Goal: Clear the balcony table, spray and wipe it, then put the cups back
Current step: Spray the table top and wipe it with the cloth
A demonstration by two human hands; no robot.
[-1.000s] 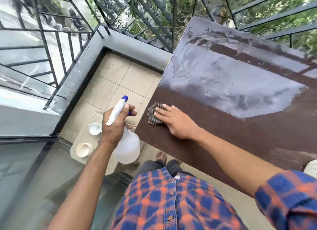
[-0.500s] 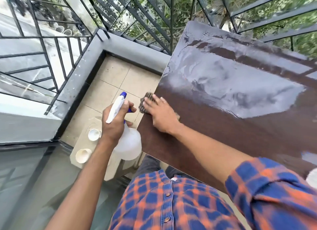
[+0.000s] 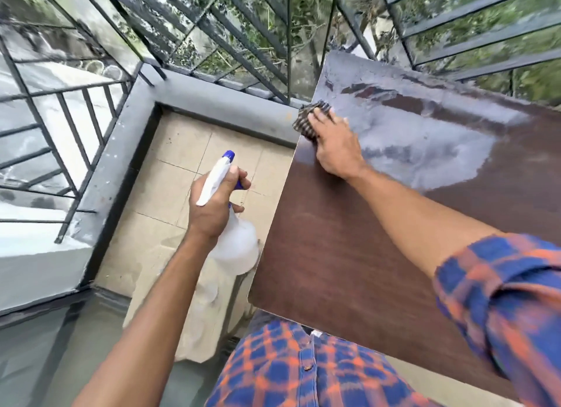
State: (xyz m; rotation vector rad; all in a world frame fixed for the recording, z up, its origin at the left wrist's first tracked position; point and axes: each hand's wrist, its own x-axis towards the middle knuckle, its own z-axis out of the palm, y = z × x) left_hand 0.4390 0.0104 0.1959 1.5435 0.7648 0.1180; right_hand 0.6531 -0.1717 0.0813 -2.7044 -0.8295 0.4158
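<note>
The dark brown balcony table [image 3: 349,254] fills the right of the view, with a wet, shiny patch across its far half. My right hand [image 3: 335,147] presses a checked cloth [image 3: 309,119] flat on the table's far left edge. My left hand [image 3: 212,203] holds a white spray bottle [image 3: 233,245] with a blue nozzle tip, left of the table and above the floor. The cups are hidden behind my left arm and the bottle.
A cream stool [image 3: 200,315] stands on the floor left of the table, blurred under the bottle. Beige floor tiles [image 3: 173,181] lie beyond it. A grey ledge [image 3: 218,102] with black metal railings [image 3: 73,127] closes the balcony at the left and back.
My right hand has slid the cloth along the table's left edge from the near part toward the far corner. The left hand keeps the spray bottle, and the view has shifted forward.
</note>
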